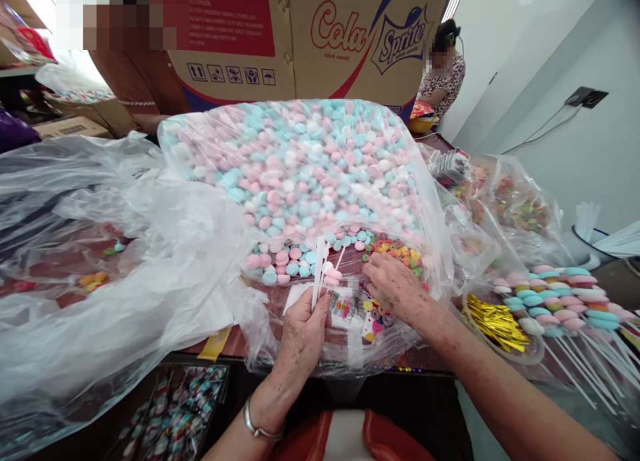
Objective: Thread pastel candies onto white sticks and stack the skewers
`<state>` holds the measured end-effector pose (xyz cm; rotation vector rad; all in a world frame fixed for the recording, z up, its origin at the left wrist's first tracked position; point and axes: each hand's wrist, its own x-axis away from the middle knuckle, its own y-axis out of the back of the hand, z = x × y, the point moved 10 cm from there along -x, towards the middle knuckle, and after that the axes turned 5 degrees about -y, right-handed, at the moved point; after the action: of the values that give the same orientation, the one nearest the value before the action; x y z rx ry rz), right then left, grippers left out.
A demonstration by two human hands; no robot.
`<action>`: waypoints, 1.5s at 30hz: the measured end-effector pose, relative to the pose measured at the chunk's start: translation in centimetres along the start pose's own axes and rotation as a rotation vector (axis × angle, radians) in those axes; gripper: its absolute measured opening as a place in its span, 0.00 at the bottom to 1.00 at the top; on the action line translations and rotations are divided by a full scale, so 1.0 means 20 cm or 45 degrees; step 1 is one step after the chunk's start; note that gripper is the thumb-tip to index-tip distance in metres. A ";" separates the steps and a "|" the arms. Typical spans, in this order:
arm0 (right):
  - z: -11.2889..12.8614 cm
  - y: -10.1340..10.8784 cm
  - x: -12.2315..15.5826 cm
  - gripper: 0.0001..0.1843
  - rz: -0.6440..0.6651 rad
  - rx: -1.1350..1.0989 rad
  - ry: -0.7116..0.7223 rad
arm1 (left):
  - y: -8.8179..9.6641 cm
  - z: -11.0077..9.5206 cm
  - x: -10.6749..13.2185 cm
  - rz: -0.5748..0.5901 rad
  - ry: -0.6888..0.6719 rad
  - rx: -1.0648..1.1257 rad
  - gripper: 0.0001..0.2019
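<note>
My left hand (pixel 303 334) grips a few white plastic sticks (pixel 319 274) upright, with a pink and white candy piece on one of them. My right hand (pixel 395 284) reaches into the open mouth of a big clear bag (pixel 300 161) full of pink, blue and white candies, its fingertips on a small heap of multicoloured ring candies (pixel 400 251). Loose pink and blue candies (pixel 283 261) lie just left of the sticks. Small printed packets (pixel 370 318) lie under both hands.
Crumpled clear plastic sheeting (pixel 110 268) covers the left side. Finished candy sticks (pixel 555 301) and a bowl of gold twist ties (pixel 497 324) sit at the right. A large cardboard box (pixel 310 34) stands behind. Another person (pixel 445 74) stands at the far right.
</note>
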<state>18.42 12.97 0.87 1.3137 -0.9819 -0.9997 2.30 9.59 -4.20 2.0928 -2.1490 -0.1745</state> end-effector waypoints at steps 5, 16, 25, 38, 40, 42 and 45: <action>-0.18 0.03 -0.03 0.07 -0.186 -0.859 -0.307 | -0.03 -0.03 0.00 0.094 -0.020 -0.033 0.14; -0.26 0.02 -0.04 0.12 -0.305 -1.511 -0.421 | -0.06 -0.10 0.01 0.175 -0.060 -0.239 0.15; -0.19 0.14 0.00 0.10 -0.520 -1.231 -0.178 | -0.07 -0.12 0.01 0.196 -0.034 -0.230 0.16; -0.24 -0.05 -0.04 0.17 -0.226 -2.153 -0.470 | -0.06 -0.10 0.01 0.186 -0.053 -0.186 0.15; -0.24 -0.04 -0.04 0.17 -0.241 -2.167 -0.475 | -0.06 -0.10 0.01 0.179 -0.052 -0.193 0.15; -0.24 -0.05 -0.04 0.17 -0.247 -2.193 -0.479 | -0.06 -0.10 0.01 0.185 -0.047 -0.197 0.15; -0.23 -0.06 -0.04 0.16 -0.242 -2.247 -0.477 | -0.06 -0.10 0.01 0.196 -0.040 -0.200 0.15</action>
<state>22.60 15.01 -0.40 -0.2888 0.0491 -1.6218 3.85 9.45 -2.53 1.8437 -2.2236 -0.3491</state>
